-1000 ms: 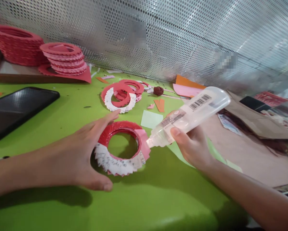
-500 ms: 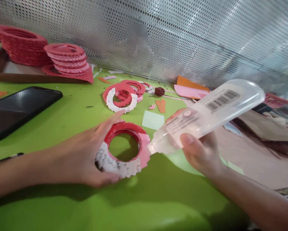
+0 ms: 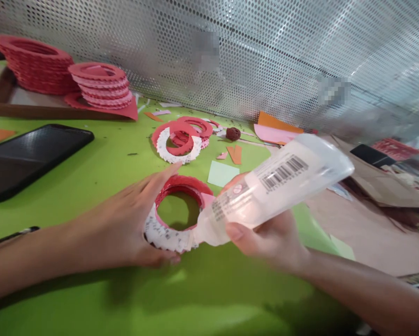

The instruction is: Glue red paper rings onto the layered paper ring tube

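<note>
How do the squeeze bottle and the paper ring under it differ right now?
Look: the squeeze bottle is translucent with a barcode; the paper ring shows red, pink and white parts.
Pose: the bottle slants, nozzle down toward the ring; the ring sits roughly level.
Hold: the right hand wraps the bottle; the left hand spans the ring between thumb and fingers.
Shared: both are hand-held and bear dark marks.

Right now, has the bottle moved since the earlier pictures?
Yes. Against the pale green square, the bottle has shifted left and lower in the view.
</note>
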Demonstrator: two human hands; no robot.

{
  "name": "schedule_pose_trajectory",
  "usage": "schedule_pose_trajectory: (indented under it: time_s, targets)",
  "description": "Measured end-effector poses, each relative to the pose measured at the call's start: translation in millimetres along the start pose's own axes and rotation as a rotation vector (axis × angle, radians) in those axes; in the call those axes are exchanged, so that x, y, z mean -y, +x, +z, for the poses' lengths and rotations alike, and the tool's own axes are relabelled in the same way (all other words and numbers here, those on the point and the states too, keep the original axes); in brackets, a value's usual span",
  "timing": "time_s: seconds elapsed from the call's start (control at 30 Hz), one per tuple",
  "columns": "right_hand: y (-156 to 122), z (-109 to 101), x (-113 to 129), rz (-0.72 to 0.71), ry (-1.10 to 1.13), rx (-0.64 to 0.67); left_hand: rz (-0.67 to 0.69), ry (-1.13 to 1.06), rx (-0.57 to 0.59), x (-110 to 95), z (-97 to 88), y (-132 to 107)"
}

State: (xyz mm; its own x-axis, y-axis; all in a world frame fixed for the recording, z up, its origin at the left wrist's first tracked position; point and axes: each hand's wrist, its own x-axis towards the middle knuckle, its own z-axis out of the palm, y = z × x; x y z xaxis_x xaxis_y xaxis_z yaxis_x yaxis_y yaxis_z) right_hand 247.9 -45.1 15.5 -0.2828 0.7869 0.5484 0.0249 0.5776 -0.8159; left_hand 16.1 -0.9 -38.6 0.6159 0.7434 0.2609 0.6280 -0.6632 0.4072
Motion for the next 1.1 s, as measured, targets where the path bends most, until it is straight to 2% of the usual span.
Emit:
schedule_pose_trajectory:
  time_s: [0.13,0.27,0.43,0.6,0.73,0.87,0.97,1.03,1.1]
  targets:
    - [1,4,-1,-0.015,-0.013,0.055,0.029,0.012,0.015,-2,-3.0,2]
    - [-3,-1,-6,-0.02,-0.138,0.075,0.027,0.058,-0.008,-3,-2.0,1]
    - [-3,-9,-7,0.03,-0.3,0.01,0.096,0.098,-0.115,-5,0.0,1]
    - [1,-9,-5,0.026,-0.247,0.041,0.078,0.09,-0.113,-8,-0.1,2]
    - [4,-15,-8,0.041,-0.317,-0.024,0.076,0.122,-0.111,-5,2.2,0]
    - [10,-29,-18,0.006,-0.342,-0.02,0.078,0.067,-0.086,-2,3.3,-1]
    - [18,-38,-23,-0.034,-0.331,-0.123,0.034,-0.004,-0.032,-4,0.7,2]
    - [22,-39,-22,-0.054,-0.269,-0.175,-0.004,-0.033,0.023,-7,-3.2,5]
    - [23,-34,-16,-0.05,-0.196,-0.145,-0.014,-0.062,0.061,-10,-7.9,8]
